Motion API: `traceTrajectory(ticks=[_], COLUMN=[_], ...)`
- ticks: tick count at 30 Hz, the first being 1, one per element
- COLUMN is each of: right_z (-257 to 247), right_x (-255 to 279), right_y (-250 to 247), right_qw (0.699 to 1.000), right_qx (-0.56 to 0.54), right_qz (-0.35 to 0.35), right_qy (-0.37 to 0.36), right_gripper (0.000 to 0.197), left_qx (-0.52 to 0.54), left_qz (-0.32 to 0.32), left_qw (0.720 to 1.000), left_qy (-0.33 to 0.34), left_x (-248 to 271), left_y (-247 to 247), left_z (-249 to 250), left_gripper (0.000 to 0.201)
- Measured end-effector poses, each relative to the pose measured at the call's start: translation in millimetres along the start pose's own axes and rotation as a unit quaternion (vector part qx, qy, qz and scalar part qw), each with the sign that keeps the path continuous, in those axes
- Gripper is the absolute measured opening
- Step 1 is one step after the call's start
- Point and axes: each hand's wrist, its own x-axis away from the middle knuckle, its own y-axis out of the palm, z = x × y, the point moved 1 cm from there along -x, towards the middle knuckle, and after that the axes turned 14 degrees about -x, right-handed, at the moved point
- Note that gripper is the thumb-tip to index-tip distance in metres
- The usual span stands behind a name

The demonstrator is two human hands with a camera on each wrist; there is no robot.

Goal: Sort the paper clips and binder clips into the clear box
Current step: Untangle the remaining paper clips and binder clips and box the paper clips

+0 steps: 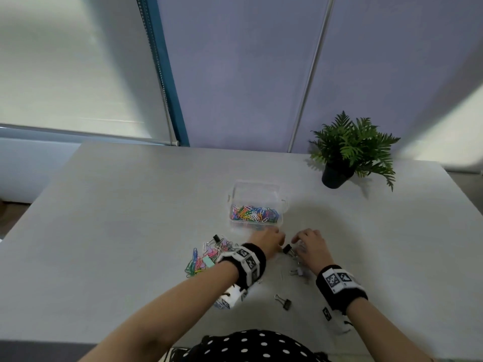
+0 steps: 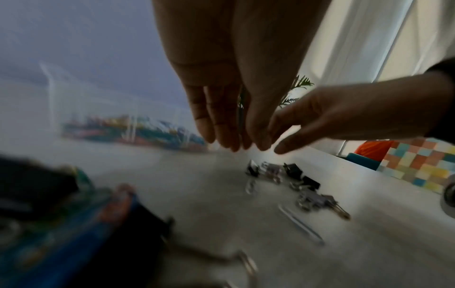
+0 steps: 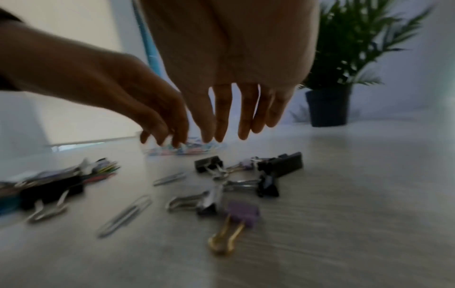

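Note:
The clear box (image 1: 256,190) stands mid-table, its near half filled with coloured paper clips (image 1: 254,213). My left hand (image 1: 278,239) hovers just in front of the box, fingers hanging straight and holding nothing (image 2: 236,144). My right hand (image 1: 298,239) hovers beside it, fingers spread and pointing down (image 3: 221,136) over a cluster of black binder clips (image 3: 248,175). A black binder clip (image 1: 287,249) lies between the two hands. A purple binder clip (image 3: 242,211) and a silver paper clip (image 3: 125,214) lie nearer me.
A mixed pile of coloured paper clips and binder clips (image 1: 209,253) lies left of my left wrist. One black binder clip (image 1: 283,302) sits alone near the table's front. A potted plant (image 1: 350,150) stands at the back right.

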Motion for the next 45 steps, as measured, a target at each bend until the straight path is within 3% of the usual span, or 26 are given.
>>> traceTrajectory(ticks=[3, 7, 11, 16, 21, 26, 29, 32, 37, 41, 45], right_z=[-13, -16, -21, -44, -76, -86, -93, -90, -65, -61, -53], right_x=[16, 39, 44, 36, 33, 29, 30, 30, 17, 17, 18], right_y=[9, 33, 42, 42, 66, 91, 93, 90, 78, 67, 56], right_qw=[0.999, 0.990, 0.989, 0.979, 0.950, 0.953, 0.943, 0.946, 0.959, 0.957, 0.972], right_qx=[0.046, 0.084, 0.061, -0.019, -0.057, 0.020, 0.095, 0.145, 0.100, 0.081, -0.041], right_qz=[-0.010, -0.108, -0.132, -0.188, -0.271, -0.245, -0.206, -0.189, -0.161, -0.219, -0.202], right_qy=[-0.009, 0.015, 0.006, -0.074, -0.145, -0.180, -0.242, -0.221, -0.209, -0.173, -0.109], right_gripper=[0.019, 0.026, 0.026, 0.012, 0.012, 0.030, 0.030, 0.047, 0.025, 0.011, 0.021], left_qx=[0.008, -0.008, -0.015, 0.104, 0.103, 0.048, 0.018, -0.015, -0.043, -0.040, 0.061], left_qz=[-0.057, -0.046, -0.049, -0.005, 0.021, -0.020, -0.005, 0.020, 0.019, 0.008, -0.019], left_qw=[0.998, 0.998, 0.998, 0.993, 0.993, 0.998, 0.999, 0.999, 0.998, 0.999, 0.996], left_qy=[-0.041, -0.030, -0.029, -0.064, -0.045, -0.029, -0.034, -0.036, -0.038, -0.028, -0.062], left_x=[4, 7, 13, 40, 98, 137, 149, 151, 138, 131, 125], left_y=[16, 28, 25, -4, -15, 22, 40, 52, 49, 45, 40], left_z=[12, 10, 4, -33, -82, -84, -73, -67, -63, -62, -75], left_gripper=[0.034, 0.024, 0.021, 0.014, 0.028, 0.029, 0.032, 0.032, 0.022, 0.014, 0.010])
